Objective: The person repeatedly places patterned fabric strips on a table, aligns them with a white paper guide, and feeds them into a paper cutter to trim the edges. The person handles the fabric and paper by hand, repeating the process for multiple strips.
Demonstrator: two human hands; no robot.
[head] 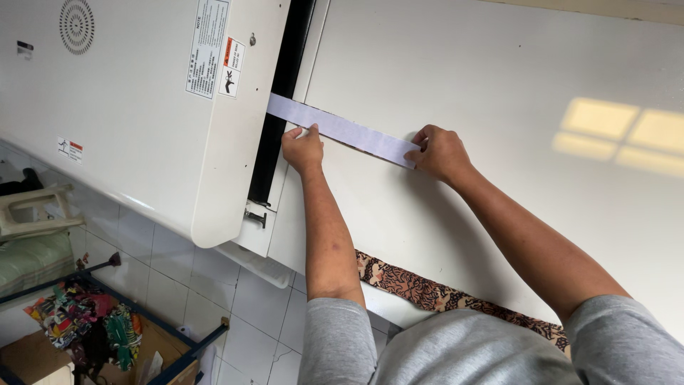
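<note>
Pale strip [340, 130] lies flat on the white table [513, 114], one end at the machine's black slot [283, 93]. My left hand [303, 148] pins its near edge close to the slot; my right hand [440, 152] pinches the far end. I judge even tension keeps it square to the slot.

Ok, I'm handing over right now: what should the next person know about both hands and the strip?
Left hand: fingers pressing the pale lavender fabric strip near the white machine's black slot.
Right hand: pinching the strip's outer end.
Strip lies flat on the white table, its far end at the slot; how far in cannot be told.
A brown patterned fabric band lies at the table's near edge, untouched.
</note>
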